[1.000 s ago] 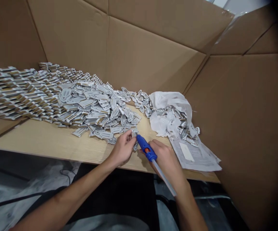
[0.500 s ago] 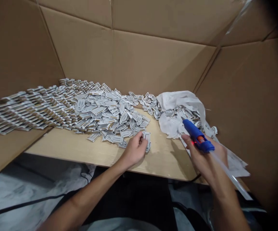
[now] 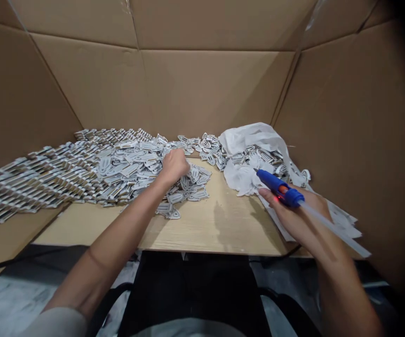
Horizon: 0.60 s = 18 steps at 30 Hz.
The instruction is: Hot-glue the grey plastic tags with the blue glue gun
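A loose heap of grey flat clip-shaped pieces (image 3: 142, 161) lies on a light wooden board (image 3: 202, 224), and neat overlapping rows of the same pieces (image 3: 41, 180) run off to the left. My left hand (image 3: 174, 166) rests on the heap, curled, its fingertips hidden among the pieces. My right hand (image 3: 295, 215) is shut around a blue hot glue gun (image 3: 276, 187) above the board's right side. A long translucent glue stick (image 3: 334, 229) projects from the back of the gun. A small red light glows near my fingers.
Crumpled white wrapping (image 3: 248, 173) with more pieces lies at the right, above loose papers (image 3: 343, 222). Cardboard walls (image 3: 209, 89) surround the board at the back and sides. The board's front edge drops off toward a dark floor area below.
My left hand has moved forward from the heap's front edge onto the heap. My right hand and the glue gun have barely moved. The view has tilted slightly upward.
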Motion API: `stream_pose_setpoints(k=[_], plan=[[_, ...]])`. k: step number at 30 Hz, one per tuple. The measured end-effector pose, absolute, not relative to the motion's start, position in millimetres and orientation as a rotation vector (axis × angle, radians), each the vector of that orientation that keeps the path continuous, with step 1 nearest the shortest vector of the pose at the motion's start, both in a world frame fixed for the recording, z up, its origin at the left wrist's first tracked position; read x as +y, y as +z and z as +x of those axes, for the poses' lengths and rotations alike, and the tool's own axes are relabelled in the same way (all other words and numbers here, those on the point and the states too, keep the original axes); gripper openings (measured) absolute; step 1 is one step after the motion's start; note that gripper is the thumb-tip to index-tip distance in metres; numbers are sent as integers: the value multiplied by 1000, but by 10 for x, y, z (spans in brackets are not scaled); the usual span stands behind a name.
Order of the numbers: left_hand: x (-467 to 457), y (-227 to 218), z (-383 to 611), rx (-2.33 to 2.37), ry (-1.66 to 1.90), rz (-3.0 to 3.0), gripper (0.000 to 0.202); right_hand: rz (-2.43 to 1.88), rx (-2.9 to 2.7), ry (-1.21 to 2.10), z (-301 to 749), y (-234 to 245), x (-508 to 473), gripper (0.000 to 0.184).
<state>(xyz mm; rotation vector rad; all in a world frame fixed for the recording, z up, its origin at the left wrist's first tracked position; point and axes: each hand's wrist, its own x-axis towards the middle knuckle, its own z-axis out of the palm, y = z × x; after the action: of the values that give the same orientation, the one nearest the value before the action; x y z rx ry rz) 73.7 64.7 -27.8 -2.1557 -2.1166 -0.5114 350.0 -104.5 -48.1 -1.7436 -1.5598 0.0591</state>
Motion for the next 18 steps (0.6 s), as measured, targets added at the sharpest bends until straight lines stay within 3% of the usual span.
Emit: stream_pose_setpoints(k=[3,9,13,18], plan=[[543,-347,824,-1988,-541,-2114,39,-1759,-1540,45,3540,-476,-1050,46],[84,-693,928,-1637,-303,-2670,27,-1740,-1563,26,3589,-436,-1087,43],[-137,-968,840,-1491,-301,-2651,29,-1741,-1553,26,3597,-408,-1101,44],[-221,-1001,784,-1479,-266,-2621,33,-1738,-1569,12,3573,-397,-1089,43]])
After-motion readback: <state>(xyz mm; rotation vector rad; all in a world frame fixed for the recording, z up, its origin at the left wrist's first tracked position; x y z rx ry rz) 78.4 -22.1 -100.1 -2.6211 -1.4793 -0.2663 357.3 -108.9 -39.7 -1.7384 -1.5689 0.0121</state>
